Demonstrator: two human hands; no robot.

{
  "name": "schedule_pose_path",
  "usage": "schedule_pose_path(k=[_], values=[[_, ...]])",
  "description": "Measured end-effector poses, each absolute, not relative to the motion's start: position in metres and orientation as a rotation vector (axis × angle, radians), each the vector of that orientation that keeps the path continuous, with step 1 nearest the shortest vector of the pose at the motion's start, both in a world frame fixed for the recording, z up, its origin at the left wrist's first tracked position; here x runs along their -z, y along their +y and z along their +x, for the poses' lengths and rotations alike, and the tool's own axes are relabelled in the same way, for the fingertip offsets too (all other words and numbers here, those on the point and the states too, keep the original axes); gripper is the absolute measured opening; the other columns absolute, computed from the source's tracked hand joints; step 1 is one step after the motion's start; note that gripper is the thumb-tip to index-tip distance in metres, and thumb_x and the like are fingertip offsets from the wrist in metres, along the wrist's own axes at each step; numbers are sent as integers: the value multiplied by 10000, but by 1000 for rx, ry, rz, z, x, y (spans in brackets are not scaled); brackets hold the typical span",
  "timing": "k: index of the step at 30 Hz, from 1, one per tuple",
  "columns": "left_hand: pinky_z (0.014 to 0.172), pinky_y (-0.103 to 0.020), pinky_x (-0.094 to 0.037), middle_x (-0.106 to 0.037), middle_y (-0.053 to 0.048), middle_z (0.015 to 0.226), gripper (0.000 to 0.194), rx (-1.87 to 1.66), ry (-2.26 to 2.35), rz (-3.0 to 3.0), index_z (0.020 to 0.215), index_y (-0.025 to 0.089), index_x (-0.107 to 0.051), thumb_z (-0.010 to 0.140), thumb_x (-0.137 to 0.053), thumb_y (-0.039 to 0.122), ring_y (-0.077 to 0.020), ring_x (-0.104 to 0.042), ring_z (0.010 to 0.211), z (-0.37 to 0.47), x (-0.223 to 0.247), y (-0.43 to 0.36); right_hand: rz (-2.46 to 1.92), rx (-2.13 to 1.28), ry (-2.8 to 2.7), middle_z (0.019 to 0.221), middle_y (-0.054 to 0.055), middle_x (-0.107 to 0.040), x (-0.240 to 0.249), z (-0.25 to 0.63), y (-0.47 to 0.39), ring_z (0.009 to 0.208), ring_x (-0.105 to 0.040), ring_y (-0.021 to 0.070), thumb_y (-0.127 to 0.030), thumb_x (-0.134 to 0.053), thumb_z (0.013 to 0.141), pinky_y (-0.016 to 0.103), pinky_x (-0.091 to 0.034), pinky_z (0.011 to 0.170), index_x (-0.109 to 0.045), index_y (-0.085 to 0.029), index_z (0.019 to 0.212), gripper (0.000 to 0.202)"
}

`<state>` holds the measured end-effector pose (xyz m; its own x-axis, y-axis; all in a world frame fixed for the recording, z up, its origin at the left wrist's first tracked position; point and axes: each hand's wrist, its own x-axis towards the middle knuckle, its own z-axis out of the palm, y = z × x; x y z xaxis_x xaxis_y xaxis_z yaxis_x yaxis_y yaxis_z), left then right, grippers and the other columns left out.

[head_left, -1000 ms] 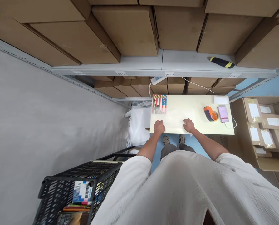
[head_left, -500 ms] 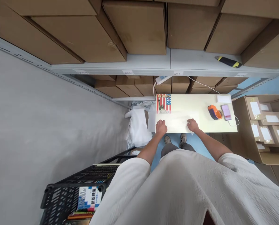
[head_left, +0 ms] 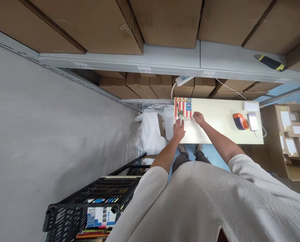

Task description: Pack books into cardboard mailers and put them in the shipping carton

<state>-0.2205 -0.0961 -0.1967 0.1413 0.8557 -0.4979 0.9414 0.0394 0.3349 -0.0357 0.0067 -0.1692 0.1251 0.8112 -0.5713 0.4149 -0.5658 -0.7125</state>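
Observation:
A book [head_left: 183,107] with red and white stripes, a starred blue field and a green statue on its cover lies at the left end of the pale table [head_left: 215,134]. My left hand [head_left: 179,129] rests at the book's lower edge, fingers stretched out and slightly spread. Just right of the book is my right hand [head_left: 198,118], its fingers curled together; anything thin between them is too small to make out. A faint whitish, see-through layer shows along the cover's bottom, partly under the left fingertips.
An orange and dark tape dispenser [head_left: 240,121], a phone-like item [head_left: 253,121] and a white box [head_left: 251,106] sit at the table's right. Cartons fill the shelf [head_left: 170,55], with a yellow-black cutter [head_left: 270,63]. A black crate [head_left: 64,208] holds books; an open carton [head_left: 273,144] holds small boxes.
Both hands have moved up the table: the left onto the book's lower edge, the right leftward to its right side. The right fingers have curled in. The camera view has shifted.

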Motion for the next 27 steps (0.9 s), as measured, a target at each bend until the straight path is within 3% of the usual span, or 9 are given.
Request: schedule_pose_path(k=[4, 7, 13, 19, 27], values=[[1414, -594, -166, -33, -143, 1901, 1028, 223, 1724, 1822, 1831, 222, -102, 998, -683, 378, -377, -43, 1765, -217, 199, -95, -2128, -1410, -1079, 1308, 137, -790, 165, -56, 22, 1188, -739, 264, -187, -717, 866, 361, -574, 1056, -678, -144, 1450, 587], [1414, -607, -163, -47, -144, 1898, 1016, 232, 1732, 1809, 1830, 219, -129, 988, -687, 333, -381, -54, 1763, -214, 199, -94, -2222, -1370, -1050, 1075, 108, -816, 162, -68, 30, 1101, -756, 268, -164, -741, 844, 346, -580, 981, -692, -135, 1413, 572], [1413, -600, -194, -116, -147, 1891, 995, 213, 1758, 1816, 1829, 232, -149, 983, -669, 292, -379, -103, 1758, -209, 200, -95, -2390, -1440, -936, 747, 83, -726, 157, -82, 46, 818, -713, 251, -192, -738, 870, 328, -559, 752, -756, -144, 986, 127], [1406, -622, -216, -168, -165, 1882, 974, 182, 1774, 1814, 1820, 232, -213, 978, -701, 280, -395, -145, 1751, -206, 202, -94, -2459, -1399, -875, 890, 111, -755, 159, -82, 57, 872, -727, 257, -267, -765, 886, 321, -576, 749, -733, -152, 1021, 180], [1401, -713, -151, -148, -165, 1886, 1040, 113, 1735, 1785, 1832, 240, -104, 982, -696, 330, -446, -97, 1747, -207, 204, -93, -2335, -1469, -923, 1004, 183, -805, 173, -78, 62, 924, -782, 317, -264, -819, 845, 413, -633, 816, -739, -144, 998, 211]])
